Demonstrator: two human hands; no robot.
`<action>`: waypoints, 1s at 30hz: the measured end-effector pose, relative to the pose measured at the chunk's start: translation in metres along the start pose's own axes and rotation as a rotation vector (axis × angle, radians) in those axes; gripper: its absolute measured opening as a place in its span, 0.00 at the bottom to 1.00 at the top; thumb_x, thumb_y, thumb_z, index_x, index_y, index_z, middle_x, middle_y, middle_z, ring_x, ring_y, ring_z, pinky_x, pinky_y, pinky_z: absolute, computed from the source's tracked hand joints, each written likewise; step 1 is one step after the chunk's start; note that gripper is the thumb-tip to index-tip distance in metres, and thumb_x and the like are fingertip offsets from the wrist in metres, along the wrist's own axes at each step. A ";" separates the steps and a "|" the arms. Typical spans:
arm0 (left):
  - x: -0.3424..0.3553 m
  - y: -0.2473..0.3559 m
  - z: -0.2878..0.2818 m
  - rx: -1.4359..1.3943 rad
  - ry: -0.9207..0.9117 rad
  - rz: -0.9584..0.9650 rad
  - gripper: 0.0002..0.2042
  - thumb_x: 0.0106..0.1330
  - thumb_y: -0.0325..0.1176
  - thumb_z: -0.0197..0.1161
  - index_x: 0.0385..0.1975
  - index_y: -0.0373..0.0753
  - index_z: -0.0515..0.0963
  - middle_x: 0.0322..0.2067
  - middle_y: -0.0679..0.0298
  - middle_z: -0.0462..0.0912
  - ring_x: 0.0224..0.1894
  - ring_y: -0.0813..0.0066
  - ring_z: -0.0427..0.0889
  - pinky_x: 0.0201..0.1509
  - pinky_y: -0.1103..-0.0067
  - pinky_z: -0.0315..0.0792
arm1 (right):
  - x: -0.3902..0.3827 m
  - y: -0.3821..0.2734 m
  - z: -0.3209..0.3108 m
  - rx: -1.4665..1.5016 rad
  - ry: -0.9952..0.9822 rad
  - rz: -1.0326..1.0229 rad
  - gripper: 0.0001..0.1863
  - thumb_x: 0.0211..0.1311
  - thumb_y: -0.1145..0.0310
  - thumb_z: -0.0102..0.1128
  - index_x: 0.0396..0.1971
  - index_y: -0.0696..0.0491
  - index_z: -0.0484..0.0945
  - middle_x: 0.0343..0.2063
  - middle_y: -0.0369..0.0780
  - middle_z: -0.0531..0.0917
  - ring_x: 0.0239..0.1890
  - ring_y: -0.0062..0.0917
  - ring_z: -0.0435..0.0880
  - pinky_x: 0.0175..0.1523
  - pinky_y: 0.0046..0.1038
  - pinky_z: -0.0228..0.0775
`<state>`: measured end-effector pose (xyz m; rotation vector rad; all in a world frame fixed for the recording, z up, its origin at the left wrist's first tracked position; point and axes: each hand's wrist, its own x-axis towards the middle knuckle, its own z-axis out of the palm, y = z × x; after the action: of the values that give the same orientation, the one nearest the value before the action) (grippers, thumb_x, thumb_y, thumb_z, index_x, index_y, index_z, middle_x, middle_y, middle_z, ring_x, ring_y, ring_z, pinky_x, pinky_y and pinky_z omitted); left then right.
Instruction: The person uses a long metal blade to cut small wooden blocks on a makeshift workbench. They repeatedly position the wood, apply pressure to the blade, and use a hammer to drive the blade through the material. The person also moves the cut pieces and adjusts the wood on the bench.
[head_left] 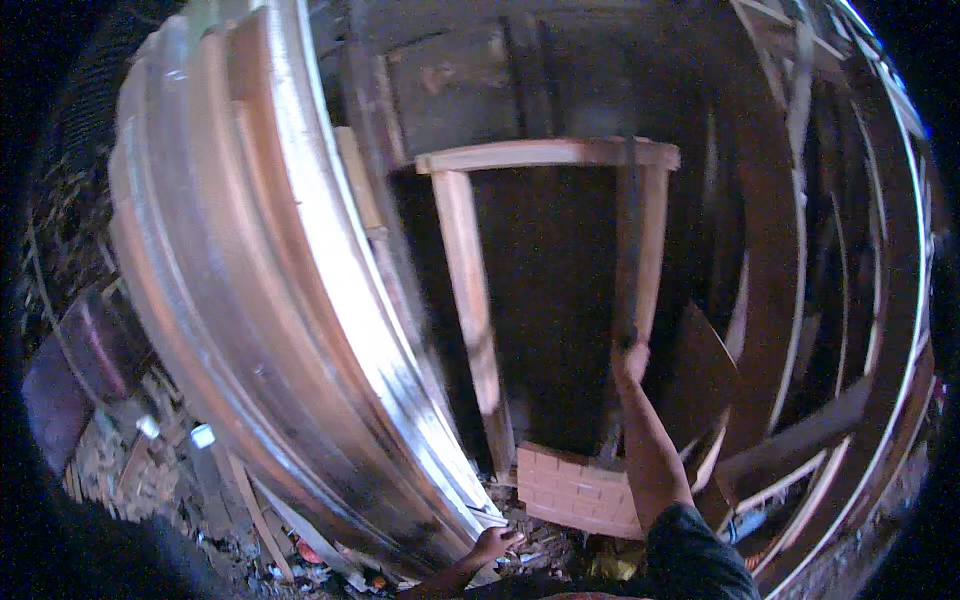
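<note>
A wooden frame stands upright before me, with a pale top rail (545,154), a left leg (466,270) and a right leg (652,255). Low on the right leg, my right hand (632,362) is closed around it, arm stretched forward. A dark strip (628,215) runs along that leg and crosses the top rail; whether it is a separate piece I cannot tell. At the lower edge, my left hand (497,543) has its fingers extended beside the bottom end of a brightly lit board (400,370). No object shows in that hand.
Long boards (240,220) lean in a row on the left. Dark panels and timbers (775,300) stand on the right. Between the frame's feet lies a pinkish brick-patterned block (575,488). Wood scraps (130,465) and litter cover the ground at lower left.
</note>
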<state>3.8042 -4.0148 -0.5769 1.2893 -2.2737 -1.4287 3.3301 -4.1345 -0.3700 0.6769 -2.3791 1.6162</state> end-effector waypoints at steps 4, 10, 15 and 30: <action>-0.005 -0.054 -0.008 0.101 -0.107 -0.131 0.28 0.65 0.62 0.64 0.27 0.37 0.83 0.20 0.58 0.84 0.26 0.63 0.86 0.36 0.68 0.77 | -0.002 -0.008 0.030 -0.032 -0.095 0.026 0.29 0.62 0.52 0.64 0.57 0.55 0.75 0.48 0.51 0.82 0.48 0.44 0.80 0.53 0.42 0.75; 0.001 -0.080 0.019 0.275 0.119 0.211 0.32 0.68 0.67 0.54 0.26 0.38 0.82 0.19 0.54 0.82 0.26 0.57 0.85 0.37 0.62 0.76 | 0.035 0.005 0.018 0.002 -0.024 -0.032 0.38 0.56 0.38 0.66 0.49 0.61 0.82 0.44 0.53 0.86 0.48 0.48 0.85 0.52 0.43 0.79; -0.016 -0.064 0.002 -0.074 -0.085 -0.111 0.32 0.69 0.66 0.52 0.26 0.38 0.81 0.18 0.51 0.79 0.25 0.50 0.83 0.37 0.59 0.75 | -0.010 -0.019 -0.018 0.086 -0.049 0.036 0.35 0.64 0.46 0.63 0.55 0.65 0.75 0.54 0.56 0.81 0.56 0.50 0.80 0.60 0.44 0.73; -0.018 -0.011 0.004 -0.596 0.058 0.030 0.21 0.77 0.52 0.53 0.32 0.41 0.78 0.16 0.68 0.75 0.17 0.76 0.75 0.25 0.74 0.70 | -0.003 0.060 0.020 -0.128 0.186 -0.294 0.27 0.68 0.51 0.60 0.53 0.61 0.77 0.51 0.54 0.82 0.55 0.47 0.79 0.61 0.45 0.70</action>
<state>3.8202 -4.0009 -0.5825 1.0734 -1.6217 -1.8304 3.3066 -4.1338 -0.4284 0.7721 -2.1152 1.3322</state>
